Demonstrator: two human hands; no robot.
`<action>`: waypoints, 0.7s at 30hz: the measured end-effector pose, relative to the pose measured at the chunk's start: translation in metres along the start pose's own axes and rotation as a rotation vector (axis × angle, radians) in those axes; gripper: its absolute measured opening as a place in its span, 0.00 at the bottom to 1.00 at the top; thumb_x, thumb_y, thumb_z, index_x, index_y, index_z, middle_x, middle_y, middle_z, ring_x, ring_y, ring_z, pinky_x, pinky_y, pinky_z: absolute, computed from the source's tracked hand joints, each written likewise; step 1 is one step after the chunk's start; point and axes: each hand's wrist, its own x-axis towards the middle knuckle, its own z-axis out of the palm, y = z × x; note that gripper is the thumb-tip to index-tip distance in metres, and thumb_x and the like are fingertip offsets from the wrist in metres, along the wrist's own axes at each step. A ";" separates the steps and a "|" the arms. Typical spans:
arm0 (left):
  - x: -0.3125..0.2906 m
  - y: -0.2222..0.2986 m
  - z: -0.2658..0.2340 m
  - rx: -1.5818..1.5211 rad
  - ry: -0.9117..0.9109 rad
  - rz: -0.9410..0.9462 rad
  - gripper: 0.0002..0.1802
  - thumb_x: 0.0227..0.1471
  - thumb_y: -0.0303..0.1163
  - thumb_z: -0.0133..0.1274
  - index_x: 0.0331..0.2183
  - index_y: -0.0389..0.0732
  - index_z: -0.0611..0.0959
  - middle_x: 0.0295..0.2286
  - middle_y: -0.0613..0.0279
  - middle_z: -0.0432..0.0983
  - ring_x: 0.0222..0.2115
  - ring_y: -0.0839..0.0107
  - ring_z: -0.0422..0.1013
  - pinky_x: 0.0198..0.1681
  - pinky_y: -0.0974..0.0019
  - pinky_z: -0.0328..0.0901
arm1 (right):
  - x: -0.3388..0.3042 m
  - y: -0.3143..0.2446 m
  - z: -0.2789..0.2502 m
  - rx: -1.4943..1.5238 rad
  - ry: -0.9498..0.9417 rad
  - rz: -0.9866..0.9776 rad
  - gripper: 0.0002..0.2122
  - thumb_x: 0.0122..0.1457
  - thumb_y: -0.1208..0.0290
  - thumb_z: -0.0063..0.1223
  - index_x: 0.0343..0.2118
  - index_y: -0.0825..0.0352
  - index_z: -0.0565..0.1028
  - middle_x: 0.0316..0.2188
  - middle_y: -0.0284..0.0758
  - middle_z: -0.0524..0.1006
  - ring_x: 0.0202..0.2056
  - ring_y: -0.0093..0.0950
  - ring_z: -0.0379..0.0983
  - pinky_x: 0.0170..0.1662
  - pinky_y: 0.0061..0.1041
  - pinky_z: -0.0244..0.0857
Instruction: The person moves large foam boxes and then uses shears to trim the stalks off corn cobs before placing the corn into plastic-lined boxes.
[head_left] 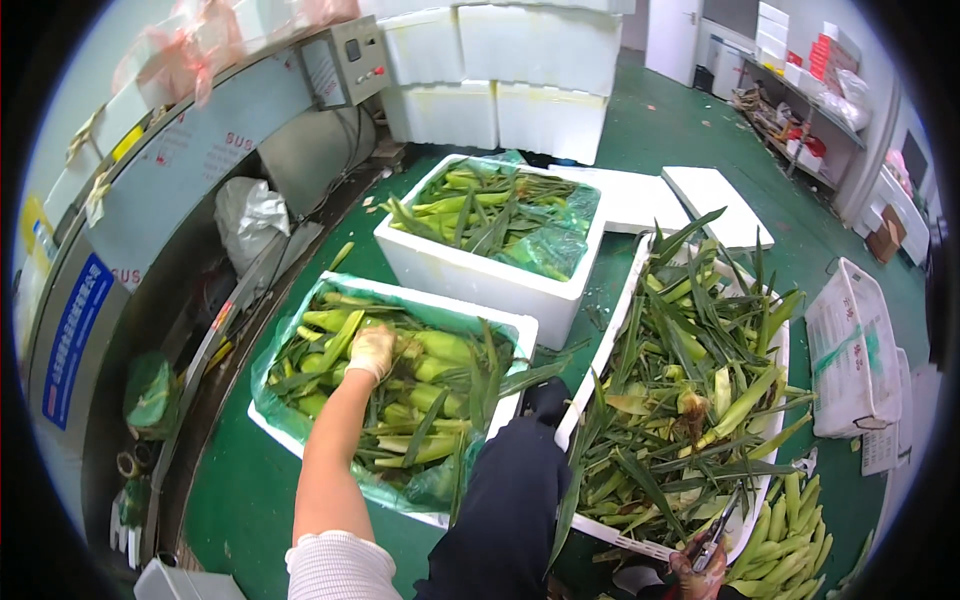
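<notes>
My left hand (372,350), in a pale glove, reaches into a white foam box (262,408) lined with green plastic. Its fingers close round an ear of corn in green husk, partly hidden by the hand. More husked ears (440,347) lie around it. At the lower right edge, my right hand (700,572) is closed round dark-handled pruning shears (713,540), blades pointing up. The shears are over the near end of a long white tub (600,400) heaped with corn leaves and husks (680,350).
A second foam box (470,262) of corn stands beyond. Trimmed ears (785,540) are piled on the floor at right, below a white crate (850,350). Foam lids (715,205) lie behind the tub. Metal machinery (190,170) runs along the left; foam boxes (545,50) are stacked at the back.
</notes>
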 end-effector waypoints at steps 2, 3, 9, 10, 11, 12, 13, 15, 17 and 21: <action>0.016 0.008 0.002 -0.092 0.042 -0.053 0.11 0.40 0.25 0.50 0.31 0.44 0.81 0.31 0.52 0.77 0.35 0.53 0.73 0.39 0.57 0.68 | 0.002 -0.023 -0.012 0.111 -0.088 0.186 0.31 0.44 0.59 0.65 0.47 0.74 0.66 0.39 0.49 0.72 0.37 0.46 0.70 0.39 0.38 0.67; 0.028 0.024 -0.011 -0.287 0.099 -0.052 0.11 0.40 0.25 0.51 0.31 0.44 0.81 0.31 0.51 0.77 0.34 0.53 0.73 0.38 0.57 0.68 | -0.012 0.023 0.007 -0.435 0.061 -0.256 0.29 0.46 0.60 0.64 0.47 0.73 0.66 0.39 0.49 0.72 0.38 0.47 0.70 0.38 0.38 0.68; 0.034 -0.007 -0.171 -1.563 0.566 0.021 0.19 0.42 0.35 0.56 0.37 0.34 0.78 0.29 0.65 0.77 0.27 0.75 0.71 0.32 0.70 0.66 | 0.017 -0.067 0.009 0.708 -0.330 0.288 0.29 0.39 0.82 0.65 0.45 0.64 0.63 0.29 0.29 0.69 0.30 0.19 0.68 0.31 0.19 0.68; 0.033 -0.003 -0.188 -1.602 0.467 -0.136 0.18 0.43 0.35 0.57 0.37 0.35 0.79 0.29 0.65 0.77 0.27 0.74 0.70 0.33 0.71 0.66 | 0.021 -0.094 0.008 0.724 -0.402 0.248 0.30 0.38 0.80 0.67 0.45 0.63 0.63 0.30 0.28 0.69 0.31 0.21 0.68 0.33 0.21 0.68; 0.037 0.007 -0.204 -1.641 0.362 -0.273 0.17 0.43 0.35 0.57 0.37 0.37 0.79 0.30 0.65 0.76 0.27 0.74 0.70 0.33 0.71 0.65 | 0.028 -0.103 0.019 0.530 -0.392 0.019 0.35 0.35 0.66 0.71 0.45 0.66 0.60 0.29 0.34 0.70 0.29 0.29 0.69 0.34 0.27 0.66; 0.041 0.044 -0.213 -2.090 0.491 -0.292 0.15 0.45 0.36 0.56 0.35 0.39 0.80 0.31 0.65 0.75 0.30 0.72 0.70 0.35 0.71 0.65 | 0.031 -0.119 0.028 0.330 -0.276 -0.152 0.35 0.36 0.61 0.71 0.44 0.68 0.60 0.27 0.38 0.72 0.28 0.35 0.71 0.35 0.32 0.67; 0.042 0.057 -0.207 -2.327 0.566 -0.116 0.16 0.48 0.39 0.55 0.37 0.42 0.80 0.34 0.64 0.74 0.34 0.69 0.70 0.38 0.66 0.66 | 0.043 -0.146 0.028 0.394 -0.294 -0.282 0.32 0.38 0.63 0.71 0.44 0.66 0.61 0.29 0.35 0.70 0.30 0.28 0.70 0.32 0.27 0.67; 0.053 0.108 -0.206 -2.644 0.643 -0.122 0.16 0.49 0.42 0.54 0.36 0.42 0.77 0.36 0.61 0.72 0.37 0.65 0.69 0.41 0.58 0.67 | 0.054 -0.163 0.048 0.529 -0.240 -0.293 0.34 0.39 0.59 0.70 0.43 0.70 0.60 0.30 0.41 0.73 0.28 0.33 0.72 0.32 0.33 0.68; 0.048 0.172 -0.238 -3.033 0.225 -0.371 0.16 0.52 0.45 0.48 0.39 0.47 0.68 0.37 0.52 0.70 0.35 0.55 0.70 0.42 0.43 0.67 | 0.060 -0.163 0.060 0.432 -0.142 -0.146 0.34 0.43 0.60 0.68 0.45 0.72 0.59 0.33 0.44 0.74 0.33 0.34 0.74 0.35 0.31 0.70; 0.027 0.257 -0.235 -2.927 -0.031 -0.789 0.16 0.53 0.45 0.44 0.40 0.48 0.66 0.35 0.51 0.69 0.31 0.52 0.69 0.39 0.42 0.67 | 0.061 -0.120 0.104 0.684 -0.107 0.077 0.39 0.44 0.55 0.65 0.51 0.75 0.54 0.41 0.48 0.69 0.42 0.38 0.69 0.44 0.33 0.65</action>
